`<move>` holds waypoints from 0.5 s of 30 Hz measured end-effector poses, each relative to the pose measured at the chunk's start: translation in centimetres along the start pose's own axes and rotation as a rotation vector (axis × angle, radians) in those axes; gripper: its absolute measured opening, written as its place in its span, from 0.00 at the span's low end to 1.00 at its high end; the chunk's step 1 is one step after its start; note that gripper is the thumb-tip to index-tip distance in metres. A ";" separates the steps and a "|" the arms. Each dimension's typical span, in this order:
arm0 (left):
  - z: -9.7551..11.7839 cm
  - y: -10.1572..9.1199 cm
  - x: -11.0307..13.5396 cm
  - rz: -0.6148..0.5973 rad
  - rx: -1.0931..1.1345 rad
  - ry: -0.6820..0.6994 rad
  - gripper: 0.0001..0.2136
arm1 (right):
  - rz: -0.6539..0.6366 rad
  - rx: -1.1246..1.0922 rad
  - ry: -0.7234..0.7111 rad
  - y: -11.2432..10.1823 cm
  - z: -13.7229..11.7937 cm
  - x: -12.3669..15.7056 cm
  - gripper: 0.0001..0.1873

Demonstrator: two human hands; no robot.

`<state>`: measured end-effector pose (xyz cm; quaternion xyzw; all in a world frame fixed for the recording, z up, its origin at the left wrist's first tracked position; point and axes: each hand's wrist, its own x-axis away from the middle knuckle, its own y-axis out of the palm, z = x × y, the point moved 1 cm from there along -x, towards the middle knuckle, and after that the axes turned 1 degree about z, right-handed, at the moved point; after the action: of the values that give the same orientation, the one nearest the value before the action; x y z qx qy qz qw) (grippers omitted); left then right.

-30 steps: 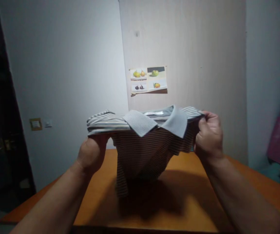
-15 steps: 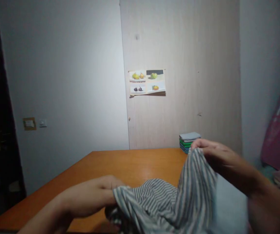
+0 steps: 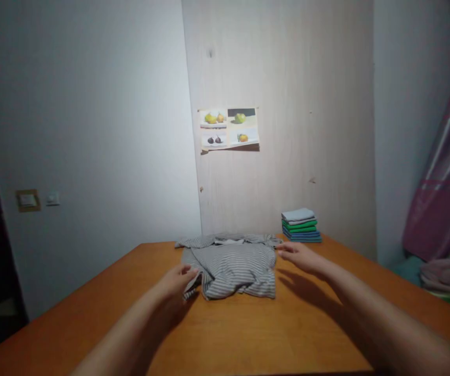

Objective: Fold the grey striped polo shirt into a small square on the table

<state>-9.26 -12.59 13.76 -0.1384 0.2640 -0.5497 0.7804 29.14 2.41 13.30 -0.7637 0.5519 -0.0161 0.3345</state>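
A grey-and-white striped polo shirt point(image 3: 232, 263) lies spread on the orange wooden table point(image 3: 248, 329), collar end toward the wall. My left hand point(image 3: 177, 282) rests at the shirt's near left corner, fingers stretched out and touching the cloth edge. My right hand point(image 3: 301, 256) lies flat with fingers extended at the shirt's right shoulder, just touching or beside the fabric. Neither hand grips anything.
A stack of folded clothes point(image 3: 300, 225) in grey, green and blue sits at the table's far right by the wall. A fruit picture point(image 3: 228, 129) hangs on the wooden panel. Pink fabric point(image 3: 440, 203) hangs at the right; wall switches point(image 3: 36, 199) are at the left.
The shirt was held up in both hands, then swung down and laid flat on the table farther away. Both hands have let go and now lie open at its edges.
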 end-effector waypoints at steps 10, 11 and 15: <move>-6.2 1.5 0.0 0.022 -0.454 -0.025 0.30 | -0.086 0.331 0.071 5.8 4.1 3.6 0.28; -6.3 1.6 0.1 0.038 -0.502 -0.035 0.31 | -0.091 0.394 0.053 6.0 3.8 3.7 0.30; -6.5 2.3 0.7 0.041 -0.639 -0.075 0.23 | -0.105 0.591 0.035 7.1 2.5 3.8 0.26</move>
<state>-10.91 -11.94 7.10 -0.3913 0.3971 -0.4178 0.7174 25.67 -0.84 6.30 -0.6603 0.4887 -0.2065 0.5315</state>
